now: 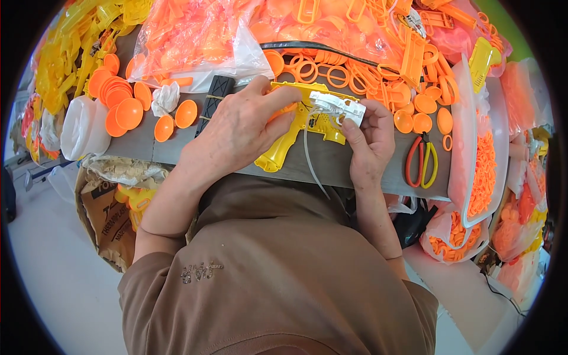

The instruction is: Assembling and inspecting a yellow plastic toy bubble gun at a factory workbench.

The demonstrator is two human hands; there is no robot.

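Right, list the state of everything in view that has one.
Yellow shell: inner side up
White mechanism: held in right hand
Left hand: at the yellow shell
Cutters: lying, handles spread
Paper bag: open, yellow parts inside
Translucent bin: open, orange parts inside
Black block: banded

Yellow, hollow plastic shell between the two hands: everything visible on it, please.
The yellow, hollow plastic shell looks rigid and glossy, with a broad upper body, small holes and ribs, and a rounded handle-like arm slanting down-left. Its inside seems to face up. It sits at the near edge of the dark grey table; whether it rests there or is held up is unclear. The bare left hand is at its left side; the irregular white plastic mechanism overlaps its right part, hiding some of it.
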